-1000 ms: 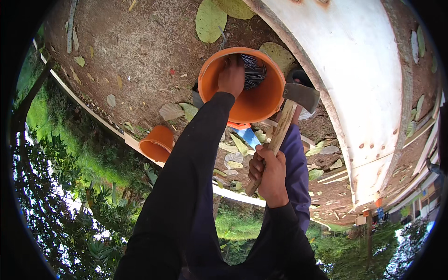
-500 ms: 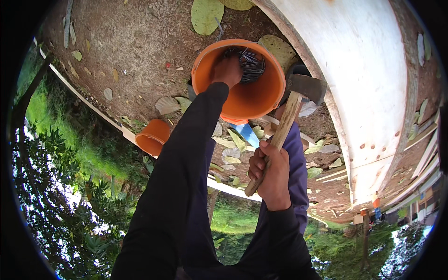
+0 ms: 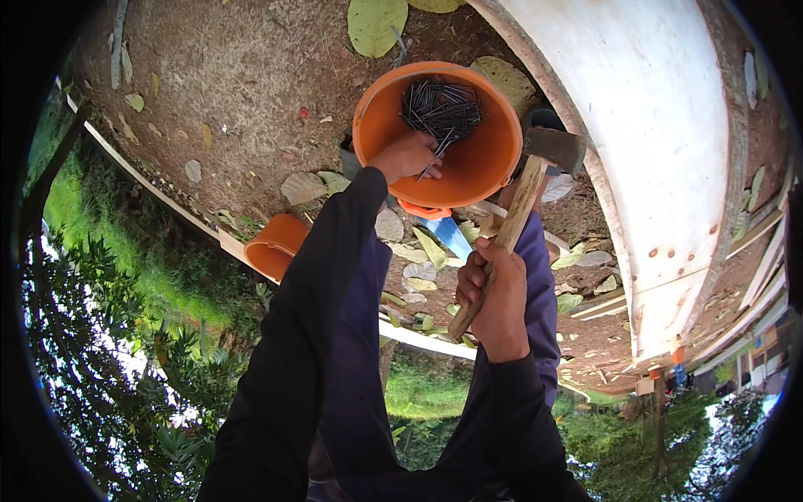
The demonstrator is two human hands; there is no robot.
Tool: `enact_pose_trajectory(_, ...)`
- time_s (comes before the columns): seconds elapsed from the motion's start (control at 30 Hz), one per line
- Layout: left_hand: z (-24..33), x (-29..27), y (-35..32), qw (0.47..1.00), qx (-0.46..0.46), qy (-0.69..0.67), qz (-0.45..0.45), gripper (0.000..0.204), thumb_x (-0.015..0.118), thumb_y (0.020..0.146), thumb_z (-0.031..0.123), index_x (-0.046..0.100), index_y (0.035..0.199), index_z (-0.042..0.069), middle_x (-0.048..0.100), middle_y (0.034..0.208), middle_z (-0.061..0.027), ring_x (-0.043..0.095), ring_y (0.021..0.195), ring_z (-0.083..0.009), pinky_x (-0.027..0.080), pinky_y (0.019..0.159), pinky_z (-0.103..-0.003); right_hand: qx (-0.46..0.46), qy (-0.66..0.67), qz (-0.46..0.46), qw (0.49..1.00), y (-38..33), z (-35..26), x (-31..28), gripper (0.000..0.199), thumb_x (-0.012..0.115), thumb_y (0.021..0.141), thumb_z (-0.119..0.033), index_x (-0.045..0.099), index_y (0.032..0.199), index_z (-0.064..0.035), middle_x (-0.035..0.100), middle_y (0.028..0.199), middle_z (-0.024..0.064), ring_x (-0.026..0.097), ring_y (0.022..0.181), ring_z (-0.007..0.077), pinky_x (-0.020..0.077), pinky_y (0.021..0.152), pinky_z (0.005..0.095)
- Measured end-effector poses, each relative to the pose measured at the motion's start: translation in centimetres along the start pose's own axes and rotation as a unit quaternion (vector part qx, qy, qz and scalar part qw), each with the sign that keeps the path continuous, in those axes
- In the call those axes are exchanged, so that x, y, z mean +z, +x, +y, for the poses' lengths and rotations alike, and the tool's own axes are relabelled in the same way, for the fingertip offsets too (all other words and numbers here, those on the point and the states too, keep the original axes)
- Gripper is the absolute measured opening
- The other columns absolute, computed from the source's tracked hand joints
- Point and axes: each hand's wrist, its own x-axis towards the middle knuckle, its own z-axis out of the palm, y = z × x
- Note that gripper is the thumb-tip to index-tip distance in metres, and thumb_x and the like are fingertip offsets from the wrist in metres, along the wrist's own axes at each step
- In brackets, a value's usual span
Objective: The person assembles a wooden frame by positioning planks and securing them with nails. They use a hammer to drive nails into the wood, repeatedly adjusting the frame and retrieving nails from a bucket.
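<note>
My left hand [image 3: 407, 156] is inside the orange bucket [image 3: 493, 167], with its fingers closed round a few long dark nails [image 3: 441, 149]. A heap of loose nails [image 3: 442, 107] lies on the bucket's bottom, just beyond those fingers. In my right hand [image 3: 499, 297] is a hammer [image 3: 524, 201], gripped low on its wooden handle. Its dark metal head [image 3: 557, 151] points up and away, to the right of the bucket's rim.
A long pale wooden board [image 3: 644, 109] with rough bark edges runs down the right. Below the big bucket shows a blue blade [image 3: 449, 235] with an orange handle [image 3: 424, 209]. A smaller orange bucket [image 3: 280, 243] is at the left. Dry leaves [image 3: 376, 25] litter the soil.
My left hand has drawn back from the nail heap toward the bucket's near side, now with nails in its fingers. The hammer stays in my right hand, shifted slightly right in view.
</note>
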Motion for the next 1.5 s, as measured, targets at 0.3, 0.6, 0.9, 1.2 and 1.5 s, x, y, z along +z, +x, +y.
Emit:
enact_pose_trajectory(0.3, -3.9, -0.5, 4.0, 0.802, 0.261, 0.448, 0.296, 0.017, 0.058, 0.083, 0.014, 0.067, 0.095, 0.006, 0.069, 0.089, -0.0192, 0.067, 0.079, -0.0385, 0.054, 0.079, -0.048, 0.019, -0.039, 0.004, 0.999, 0.3, 0.8, 0.6, 0.023, 0.058, 0.09, -0.025, 0.044, 0.078, -0.0114, 0.038, 0.058, -0.0028, 0.037, 0.046, 0.0091, 0.0302, 0.044, 0.0265)
enact_pose_trajectory(0.6, 0.5, 1.6, 3.5, 0.833, 0.205, 0.42, 0.296, 0.031, 0.06, 0.08, 0.012, 0.063, 0.111, 0.009, 0.066, 0.104, -0.0222, 0.067, 0.088, -0.0417, 0.053, 0.079, -0.053, 0.018, -0.041, 0.0, 0.999, -0.5, 0.2, 1.1, 0.023, 0.058, 0.09, -0.025, 0.043, 0.078, -0.0117, 0.038, 0.059, -0.0029, 0.037, 0.046, 0.009, 0.0302, 0.044, 0.026)
enact_pose_trajectory(0.9, -0.3, 3.2, 4.8, 0.82, 0.225, 0.408, 0.334, 0.041, 0.057, 0.082, 0.006, 0.056, 0.123, 0.011, 0.057, 0.12, -0.0197, 0.067, 0.091, -0.0413, 0.055, 0.077, -0.052, 0.015, -0.057, 0.001, 0.998, -0.5, 0.2, 1.1, 0.023, 0.059, 0.089, -0.025, 0.044, 0.078, -0.0115, 0.038, 0.059, -0.0028, 0.038, 0.047, 0.0091, 0.0312, 0.044, 0.0258)
enact_pose_trajectory(1.2, 0.1, -0.3, 5.3, 0.904, 0.212, 0.341, 0.148, 0.048, 0.058, 0.086, 0.006, 0.057, 0.132, 0.019, 0.067, 0.113, -0.0149, 0.067, 0.095, -0.0336, 0.051, 0.081, -0.046, 0.021, -0.067, 0.009, 0.998, -0.4, 0.6, 1.1, 0.021, 0.058, 0.09, -0.023, 0.044, 0.079, -0.0117, 0.038, 0.06, -0.0027, 0.038, 0.048, 0.0095, 0.0308, 0.045, 0.026)
enact_pose_trajectory(1.5, 1.1, -1.1, 1.9, 0.997, 0.04, -0.061, -0.026, 0.024, 0.055, 0.096, 0.011, 0.059, 0.119, 0.008, 0.071, 0.102, -0.0029, 0.036, 0.054, -0.0043, 0.029, 0.044, -0.021, 0.017, -0.058, 0.007, 0.998, -0.2, 0.6, 0.7, 0.022, 0.058, 0.09, -0.022, 0.043, 0.078, -0.0115, 0.038, 0.06, -0.0022, 0.038, 0.047, 0.0098, 0.0312, 0.045, 0.0268)
